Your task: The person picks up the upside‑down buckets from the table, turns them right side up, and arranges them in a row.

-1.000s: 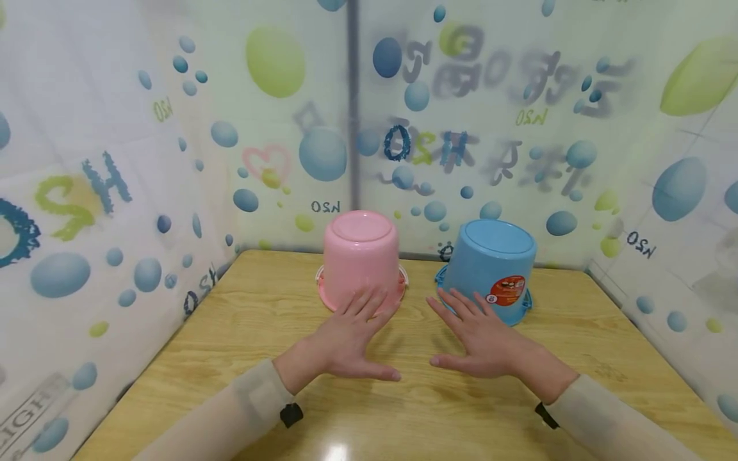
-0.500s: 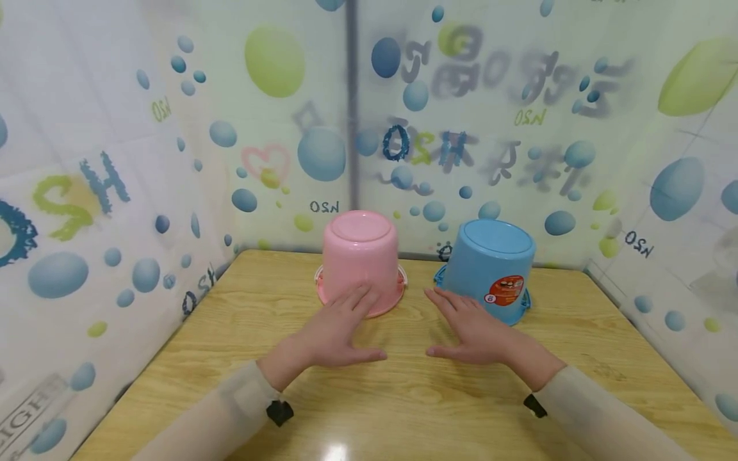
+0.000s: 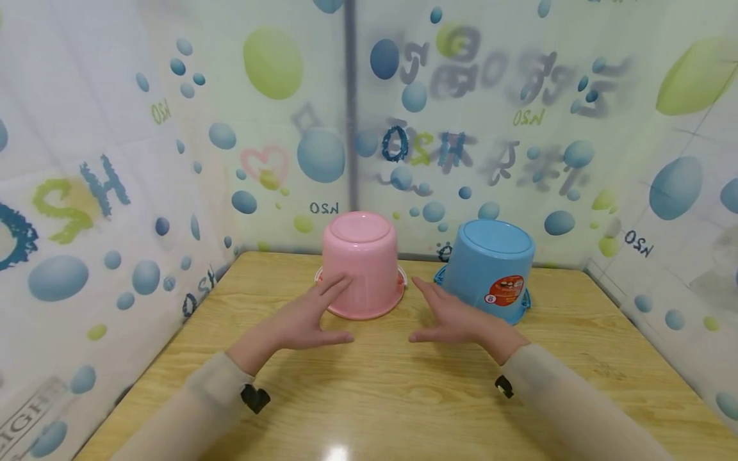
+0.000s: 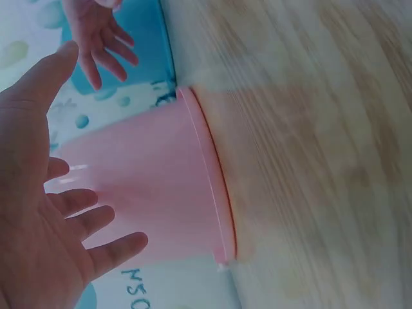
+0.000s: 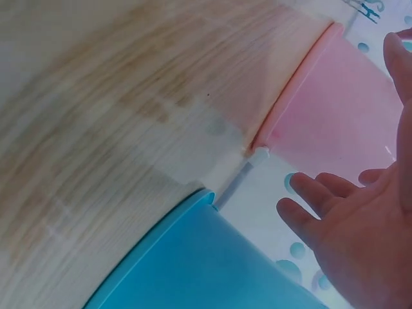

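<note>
A pink bucket (image 3: 369, 282) stands upside down on the wooden table, its white handle resting low at the sides. To its right is an upside-down blue bucket (image 3: 484, 269) with a red sticker. My left hand (image 3: 294, 323), fingers extended and thumb apart, hovers in front of the pink bucket's left side. My right hand (image 3: 455, 317) is held the same way before the blue bucket's left side, fingertips toward the gap between the buckets. Neither hand holds anything. In the left wrist view the fingers (image 4: 116, 254) overlap the pink bucket (image 4: 148, 187).
The wooden table (image 3: 357, 397) reaches back to a curtain (image 3: 277, 128) printed with blue and green drops and letters. Similar printed sheets hang at the left and right. Both sleeves carry a small black strap piece at the wrist.
Both hands have shifted to the left and slightly up in the head view, turning more sideways with palms toward each other. The two buckets have stayed in place.
</note>
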`<state>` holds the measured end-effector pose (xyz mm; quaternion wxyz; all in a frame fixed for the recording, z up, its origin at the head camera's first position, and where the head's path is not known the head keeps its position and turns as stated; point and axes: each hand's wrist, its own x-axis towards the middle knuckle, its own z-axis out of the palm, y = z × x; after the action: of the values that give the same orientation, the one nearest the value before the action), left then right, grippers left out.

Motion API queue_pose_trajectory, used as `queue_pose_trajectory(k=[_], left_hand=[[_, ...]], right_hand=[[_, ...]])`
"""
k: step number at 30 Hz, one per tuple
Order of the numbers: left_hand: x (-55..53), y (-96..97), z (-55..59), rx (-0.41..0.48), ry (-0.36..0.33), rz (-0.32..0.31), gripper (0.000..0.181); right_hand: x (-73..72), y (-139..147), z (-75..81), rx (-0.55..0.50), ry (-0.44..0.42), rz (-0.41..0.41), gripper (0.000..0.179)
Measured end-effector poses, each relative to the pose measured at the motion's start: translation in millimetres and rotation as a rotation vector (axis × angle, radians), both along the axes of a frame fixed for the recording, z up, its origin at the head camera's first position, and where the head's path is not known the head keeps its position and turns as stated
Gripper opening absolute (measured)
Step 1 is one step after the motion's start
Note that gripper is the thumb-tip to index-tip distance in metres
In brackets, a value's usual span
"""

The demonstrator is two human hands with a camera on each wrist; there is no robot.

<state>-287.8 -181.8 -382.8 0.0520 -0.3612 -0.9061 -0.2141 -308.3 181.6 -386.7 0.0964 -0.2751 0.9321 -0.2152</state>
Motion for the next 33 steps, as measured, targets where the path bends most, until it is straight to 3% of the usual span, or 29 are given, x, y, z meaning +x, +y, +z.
queue_pose_trajectory(k=[8, 16, 21, 33], left_hand=[[-17.2, -30.8, -3.3, 0.006, -0.046, 0.077, 0.104], [-45.0, -52.5, -8.0, -0.035, -0.209, 0.186, 0.122], [-66.2, -55.4, -14.7, -0.054, -0.300, 0.232, 0.130], [-98.2, -53.8, -21.5, 0.045, -0.378, 0.249, 0.139]], right_hand=[[-20.2, -12, -4.3, 0.015, -0.035, -0.042, 0.121], [-38.0, -20, -8.2, 0.020, -0.069, -0.076, 0.127], [-47.4, -24, -12.9, 0.029, -0.083, -0.092, 0.129], [-68.1, -35, -20.2, 0.019, -0.097, -0.150, 0.132]])
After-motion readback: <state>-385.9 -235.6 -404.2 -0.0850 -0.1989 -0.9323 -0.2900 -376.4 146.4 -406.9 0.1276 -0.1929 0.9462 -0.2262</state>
